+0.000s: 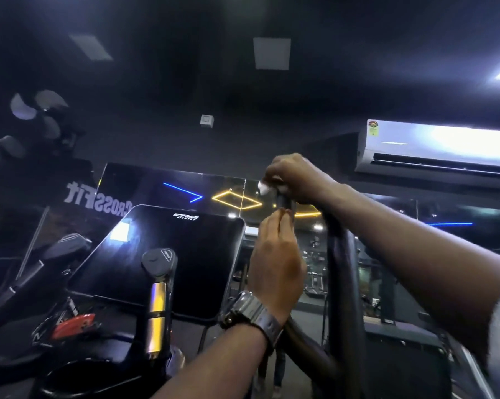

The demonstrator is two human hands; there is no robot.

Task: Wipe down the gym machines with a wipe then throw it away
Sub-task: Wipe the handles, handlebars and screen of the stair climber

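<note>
A black upright handle bar (341,272) of a cardio machine rises in front of me. My right hand (296,177) grips its top end with a small white wipe (264,188) bunched under the fingers. Just below, my left hand (276,263), with a wristwatch on the wrist, has its fingers curled round the same bar. The machine's dark console screen (168,260) stands to the left of both hands.
A short grip with metal sensor bands (156,306) stands left of centre, another handle (67,246) further left. A mirror wall with neon lights (234,197) is behind the console. An air conditioner (436,148) hangs at upper right, a fan (38,110) at upper left.
</note>
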